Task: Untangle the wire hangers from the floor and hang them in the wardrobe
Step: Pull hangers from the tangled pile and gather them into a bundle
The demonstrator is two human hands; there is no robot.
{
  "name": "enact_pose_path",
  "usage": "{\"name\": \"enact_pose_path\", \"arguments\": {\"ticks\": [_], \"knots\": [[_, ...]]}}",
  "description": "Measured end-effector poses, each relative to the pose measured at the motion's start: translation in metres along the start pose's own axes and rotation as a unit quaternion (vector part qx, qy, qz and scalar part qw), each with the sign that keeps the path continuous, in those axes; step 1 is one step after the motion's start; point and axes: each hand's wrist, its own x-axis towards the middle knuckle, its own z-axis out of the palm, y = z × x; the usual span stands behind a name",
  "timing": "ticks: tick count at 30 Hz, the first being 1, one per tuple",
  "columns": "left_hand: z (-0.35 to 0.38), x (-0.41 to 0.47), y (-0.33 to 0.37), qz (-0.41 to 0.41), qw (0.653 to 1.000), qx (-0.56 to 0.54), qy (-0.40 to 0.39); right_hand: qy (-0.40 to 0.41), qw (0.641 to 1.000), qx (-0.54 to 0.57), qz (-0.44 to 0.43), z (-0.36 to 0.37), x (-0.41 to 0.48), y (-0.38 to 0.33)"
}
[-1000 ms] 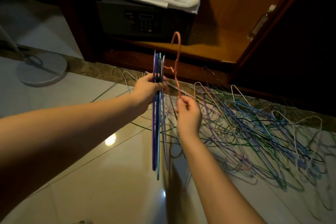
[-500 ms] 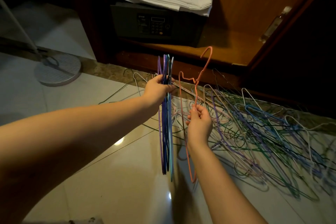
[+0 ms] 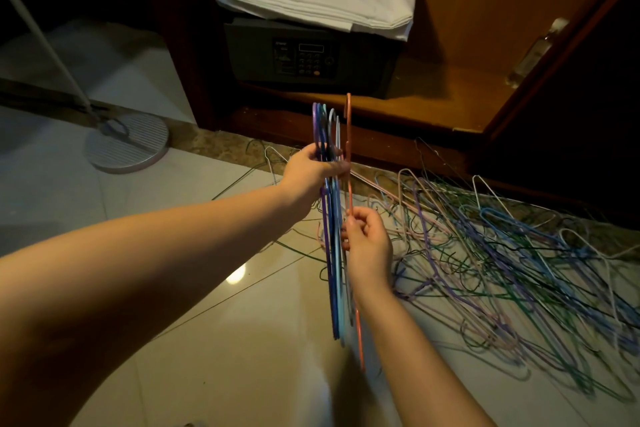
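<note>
My left hand (image 3: 313,170) grips a bundle of several blue, purple and pale wire hangers (image 3: 331,253) by their necks, held edge-on and upright above the floor. My right hand (image 3: 367,241) pinches an orange wire hanger (image 3: 349,135) just below the bundle's necks; that hanger stands edge-on against the bundle's right side, its hook up. A tangled heap of coloured wire hangers (image 3: 502,253) lies on the tiled floor to the right. The open wardrobe (image 3: 433,107) is straight ahead with a wooden bottom shelf.
A dark safe (image 3: 304,55) stands inside the wardrobe with folded white cloth (image 3: 318,3) and a black box on top. The wardrobe door (image 3: 540,52) stands open on the right. A round stand base (image 3: 126,142) with a pole sits on the floor at left.
The orange hanger has turned from tilted and apart to edge-on, and my right hand has brought it left against the bundle in my left hand.
</note>
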Motion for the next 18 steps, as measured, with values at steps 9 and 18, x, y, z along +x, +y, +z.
{"name": "enact_pose_path", "arguments": {"ticks": [9, 18], "knots": [[0.000, -0.004, -0.002, -0.009, 1.000, 0.018, -0.001, -0.026, 1.000, -0.006, -0.009, -0.004, 0.002, 0.003], [0.005, -0.008, -0.007, -0.019, 0.999, 0.026, -0.019, -0.094, 0.995, -0.045, -0.002, -0.016, 0.016, 0.016]]}}
